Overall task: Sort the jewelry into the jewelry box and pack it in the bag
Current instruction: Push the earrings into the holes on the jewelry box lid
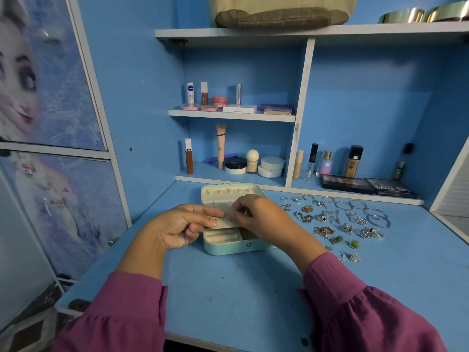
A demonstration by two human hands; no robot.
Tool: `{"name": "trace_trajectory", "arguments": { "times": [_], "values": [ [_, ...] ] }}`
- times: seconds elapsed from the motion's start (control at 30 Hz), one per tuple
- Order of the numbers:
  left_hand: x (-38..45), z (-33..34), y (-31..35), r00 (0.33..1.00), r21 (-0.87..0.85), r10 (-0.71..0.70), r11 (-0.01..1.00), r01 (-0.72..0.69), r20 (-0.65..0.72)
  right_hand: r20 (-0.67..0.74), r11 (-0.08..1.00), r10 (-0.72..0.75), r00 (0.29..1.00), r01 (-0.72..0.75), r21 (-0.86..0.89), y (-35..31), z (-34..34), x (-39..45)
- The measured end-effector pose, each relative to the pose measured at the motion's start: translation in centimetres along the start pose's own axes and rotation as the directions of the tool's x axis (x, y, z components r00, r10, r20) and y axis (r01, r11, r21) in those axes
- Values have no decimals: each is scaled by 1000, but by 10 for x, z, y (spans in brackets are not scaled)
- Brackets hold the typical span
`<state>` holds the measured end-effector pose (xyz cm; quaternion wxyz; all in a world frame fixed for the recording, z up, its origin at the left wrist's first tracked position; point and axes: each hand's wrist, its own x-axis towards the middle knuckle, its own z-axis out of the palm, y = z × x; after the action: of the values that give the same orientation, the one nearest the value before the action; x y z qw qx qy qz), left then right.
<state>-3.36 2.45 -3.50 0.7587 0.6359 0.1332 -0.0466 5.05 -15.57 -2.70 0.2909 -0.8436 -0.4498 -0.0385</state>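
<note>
Blue desk: open jewelry box at centre, loose jewelry spread to its right. Left hand pinches the cream insert panel over the box. Right hand pinches at the same panel; item held too small to identify.

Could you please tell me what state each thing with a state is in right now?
Jewelry box: open, lid tipped back.
Earring panel: inside the box, held by both hands.
Left hand: pinching the panel's left edge.
Right hand: fingertips pinched at the panel.
Jewelry: loose on the desk, unsorted.
Palettes: closed, flat.
</note>
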Motion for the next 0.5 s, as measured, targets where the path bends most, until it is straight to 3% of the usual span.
{"name": "trace_trajectory", "arguments": {
  "times": [0.5],
  "values": [
    [0,0,1,1000,-11,-5,1000,5,7,8,1000,-21,1000,21,-19,-2,-1,-1]
  ]
}}
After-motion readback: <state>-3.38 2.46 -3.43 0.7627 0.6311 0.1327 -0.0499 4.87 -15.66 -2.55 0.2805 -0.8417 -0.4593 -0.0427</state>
